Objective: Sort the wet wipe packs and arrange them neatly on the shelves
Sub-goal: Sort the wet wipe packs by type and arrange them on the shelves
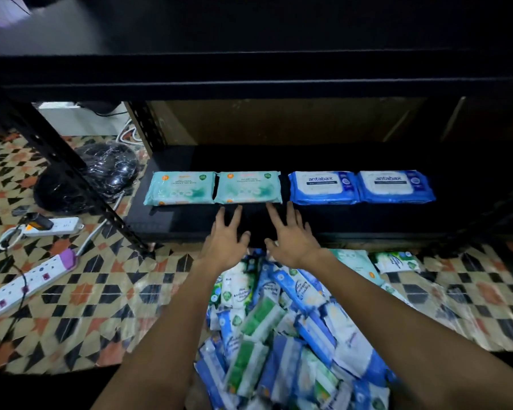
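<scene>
Four packs already in row on bottom shelf (190, 223): two teal packs (212, 187), two blue packs (362, 187). Left hand (227, 242), right hand (292, 242) spread, holding nothing. Big pile (282, 329) on floor unsorted; task just begun.

Motion blur smears the heap of wipe packs (282, 329) on the floor.
Most labels there are unreadable; both forearms run off the bottom edge, and the upper shelf (249, 69) is lost in darkness.

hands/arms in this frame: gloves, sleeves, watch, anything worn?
Nothing worn that shows. The left hand and right hand are bare, without gloves or visible rings. Both forearms are bare down to the frame's bottom edge: no sleeves, watch or wristband in view.
</scene>
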